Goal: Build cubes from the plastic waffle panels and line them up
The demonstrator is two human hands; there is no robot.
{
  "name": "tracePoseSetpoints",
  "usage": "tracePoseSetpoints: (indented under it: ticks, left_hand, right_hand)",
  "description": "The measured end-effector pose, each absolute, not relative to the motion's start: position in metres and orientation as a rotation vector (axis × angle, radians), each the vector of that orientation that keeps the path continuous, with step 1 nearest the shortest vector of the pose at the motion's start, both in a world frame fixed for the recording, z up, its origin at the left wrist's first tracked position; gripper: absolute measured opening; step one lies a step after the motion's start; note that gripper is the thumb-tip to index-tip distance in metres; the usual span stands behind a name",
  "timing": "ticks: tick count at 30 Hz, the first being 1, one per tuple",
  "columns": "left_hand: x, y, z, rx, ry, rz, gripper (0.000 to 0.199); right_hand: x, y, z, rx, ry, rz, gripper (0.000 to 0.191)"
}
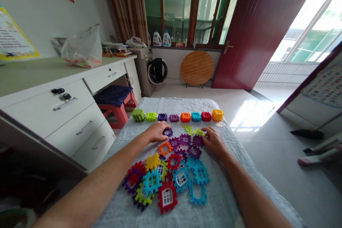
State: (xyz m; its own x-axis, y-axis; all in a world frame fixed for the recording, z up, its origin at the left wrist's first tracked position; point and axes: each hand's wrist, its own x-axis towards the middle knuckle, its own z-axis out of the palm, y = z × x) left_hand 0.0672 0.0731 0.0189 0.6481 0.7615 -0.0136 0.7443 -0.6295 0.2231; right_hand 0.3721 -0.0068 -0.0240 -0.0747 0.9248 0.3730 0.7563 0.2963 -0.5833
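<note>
My left hand (157,132) has its fingers closed on the edge of a dark purple open-square building tile (171,132), low over the cloth. My right hand (213,139) rests with fingers bent beside a yellow-green triangular tile (198,131) and a solid purple tile (198,140); its fingertips are partly hidden, so any grip is unclear. Another yellow-green triangle (187,129) lies between the hands. Several purple lattice tiles (185,139) lie below it. Nearer me spreads a loose pile with a yellow tile (152,162), a red window tile (167,196) and blue tiles (201,174).
Across the far part of the cloth-covered table (219,185) stands a row of tile stacks sorted by colour, from a green stack (138,115) to a yellow-orange stack (217,115). A white desk (77,107) and a red stool (120,108) stand left.
</note>
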Motion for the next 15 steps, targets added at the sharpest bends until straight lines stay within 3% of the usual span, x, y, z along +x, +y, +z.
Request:
tracePoseSetpoints:
  ticks: [5,15]
  left_hand:
    - [0.069,0.07,0.027,2.562,1.294,0.174,0.033]
    - [0.046,0.065,0.029,2.455,1.397,0.117,0.033]
  right_hand:
    - [0.372,-0.007,-0.022,-1.504,-1.862,0.309,0.032]
    - [0.371,-0.007,-0.021,-1.512,-1.867,0.309,0.033]
